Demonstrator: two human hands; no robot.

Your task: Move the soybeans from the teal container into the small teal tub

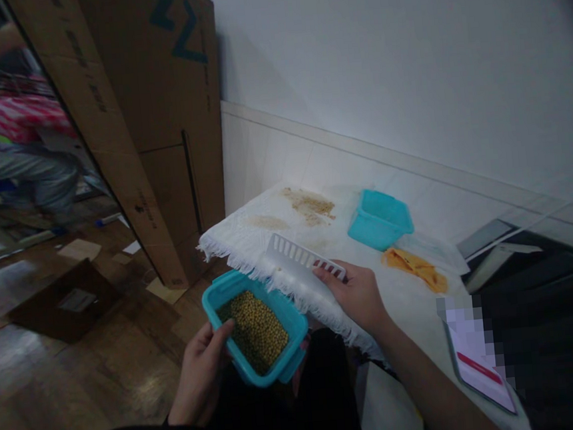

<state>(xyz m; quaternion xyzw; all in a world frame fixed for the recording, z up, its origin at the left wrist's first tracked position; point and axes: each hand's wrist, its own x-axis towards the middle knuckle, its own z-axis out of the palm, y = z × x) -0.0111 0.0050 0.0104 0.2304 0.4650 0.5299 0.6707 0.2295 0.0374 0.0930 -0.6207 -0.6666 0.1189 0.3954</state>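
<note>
So at far left there's a person in jeans (pixel 32 170), then a tall cardboard box (pixel 160 152) near the left edge of the counter (pixel 421 320). Our left hand (pixel 201 359) is clamped on the rim of a blue container (pixel 255 378), which we're holding just past the counter's front edge, near the left corner. It's got a bunch of yellow-green beans (pixel 260 324) in it. Tan crumbs (pixel 310 203) are scattered on the white fringed cloth (pixel 238 236) toward the back edge. Our right hand (pixel 354 296) is clamped on a slotted white piece (pixel 294 253) near the front edge, and we can't tell if that touches the cloth. Next comes a blue tub (pixel 368 231) toward the back edge, an orange rag (pixel 414 271) just beside it, and a phone (pixel 481 372) by the right edge, partly pixelated.
</note>
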